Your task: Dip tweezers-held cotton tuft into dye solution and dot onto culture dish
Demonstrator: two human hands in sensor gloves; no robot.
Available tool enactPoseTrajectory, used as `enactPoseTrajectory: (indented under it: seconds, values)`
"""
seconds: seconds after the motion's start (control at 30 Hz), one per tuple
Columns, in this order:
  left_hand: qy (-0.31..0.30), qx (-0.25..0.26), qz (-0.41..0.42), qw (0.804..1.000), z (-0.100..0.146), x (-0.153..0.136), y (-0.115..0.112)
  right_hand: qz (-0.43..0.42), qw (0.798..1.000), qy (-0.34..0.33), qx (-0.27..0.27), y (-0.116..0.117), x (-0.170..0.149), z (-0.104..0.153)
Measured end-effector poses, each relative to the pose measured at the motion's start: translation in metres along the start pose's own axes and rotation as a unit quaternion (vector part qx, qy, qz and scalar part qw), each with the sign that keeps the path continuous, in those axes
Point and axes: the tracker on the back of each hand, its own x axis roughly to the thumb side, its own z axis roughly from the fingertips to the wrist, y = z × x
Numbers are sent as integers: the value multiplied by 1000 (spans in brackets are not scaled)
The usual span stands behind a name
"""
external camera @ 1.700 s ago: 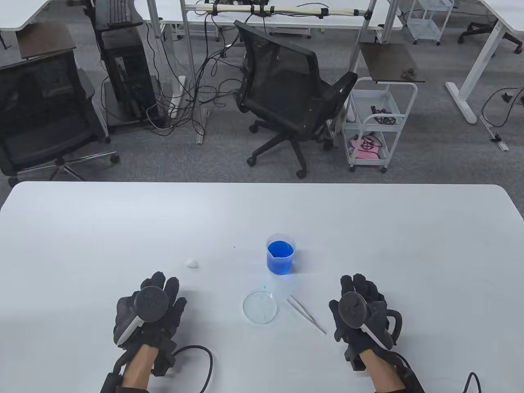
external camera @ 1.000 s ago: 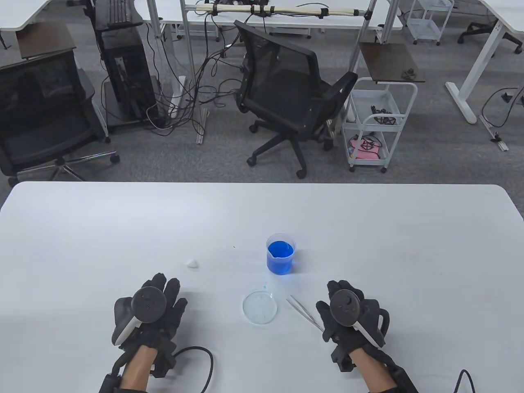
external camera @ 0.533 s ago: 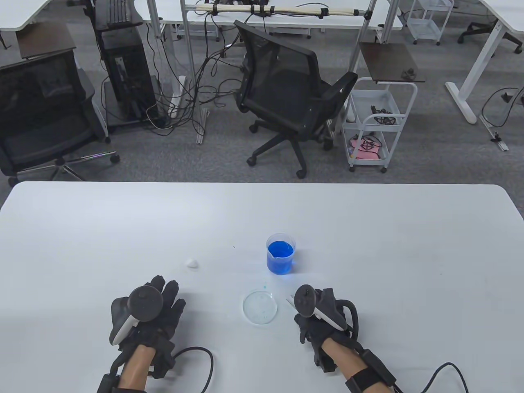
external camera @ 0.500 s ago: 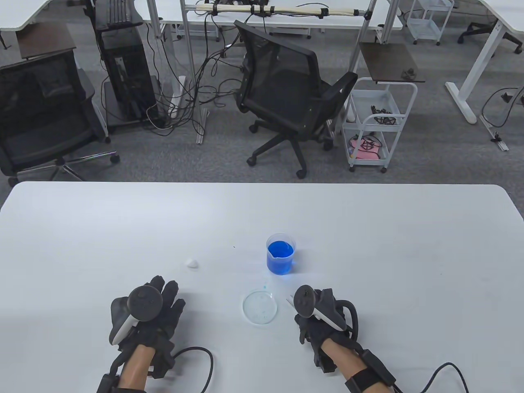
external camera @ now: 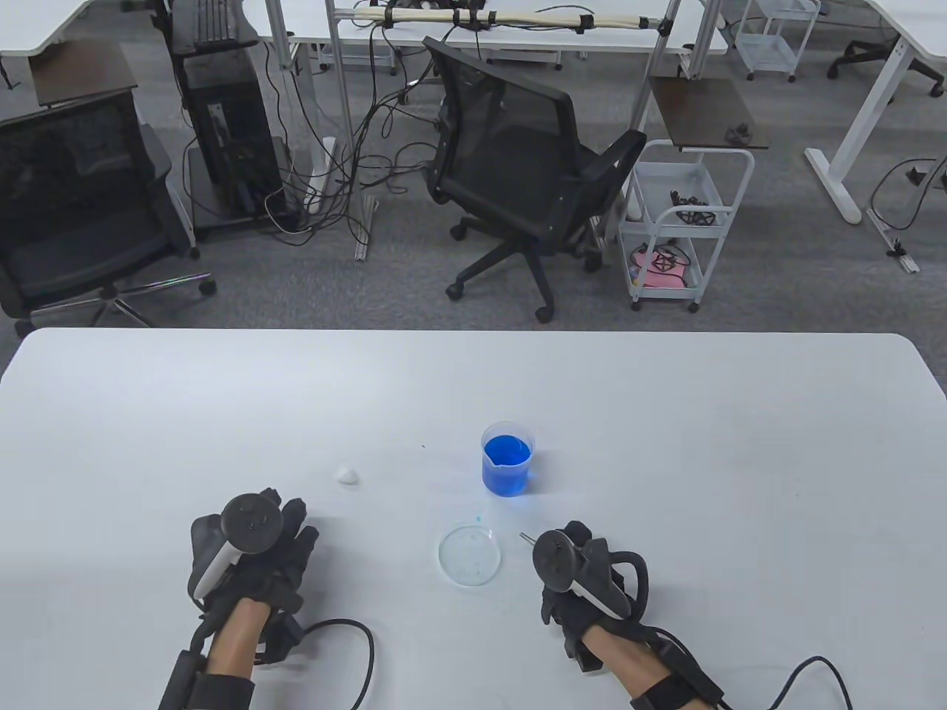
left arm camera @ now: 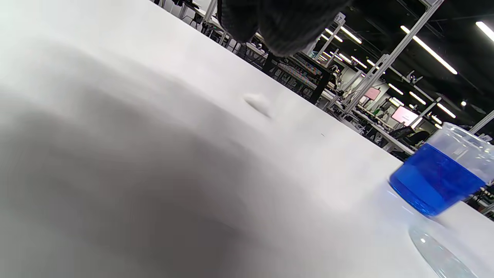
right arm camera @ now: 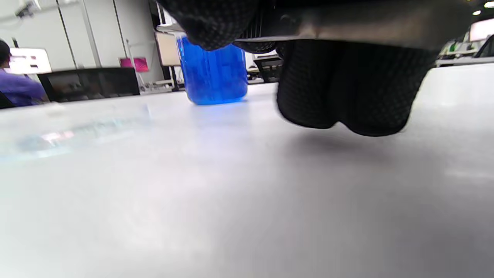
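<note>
A clear beaker of blue dye (external camera: 507,458) stands at the table's middle. A clear culture dish (external camera: 469,555) lies just in front of it. A white cotton tuft (external camera: 348,475) lies to the left, a little beyond my left hand (external camera: 285,521), which rests open on the table and holds nothing. My right hand (external camera: 566,538) is right of the dish, its fingers curled over the metal tweezers (external camera: 524,538). Only the tweezers' tip shows there. In the right wrist view the tweezers (right arm camera: 347,27) run under my fingers (right arm camera: 339,88), with the beaker (right arm camera: 214,69) beyond.
The white table (external camera: 703,458) is bare apart from these things. Glove cables (external camera: 348,643) trail off the near edge. Beyond the far edge stand an office chair (external camera: 518,170) and a white cart (external camera: 677,222). The left wrist view shows the tuft (left arm camera: 258,104), beaker (left arm camera: 440,175) and dish (left arm camera: 440,256).
My right hand has moved left from the bare table onto the tweezers and curled over them; only their tip still shows. My left hand has shifted slightly left and back.
</note>
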Motion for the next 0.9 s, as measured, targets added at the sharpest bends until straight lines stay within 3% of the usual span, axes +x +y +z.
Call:
enactPoseTrajectory:
  seconds: [0.2, 0.43, 0.73, 0.9]
  values:
    - [-9, -21, -42, 999, -58, 11, 14, -1, 1000, -14, -26, -22, 1, 12]
    - [-27, -97, -90, 991, -112, 22, -7, -9, 999, -26, -22, -23, 4, 15]
    - [-30, -133, -120, 983, -122, 20, -23, -3, 999, -42, 11, -16, 5, 12]
    - [-55, -98, -118, 987, -112, 23, -25, -5, 999, -46, 16, -16, 4, 12]
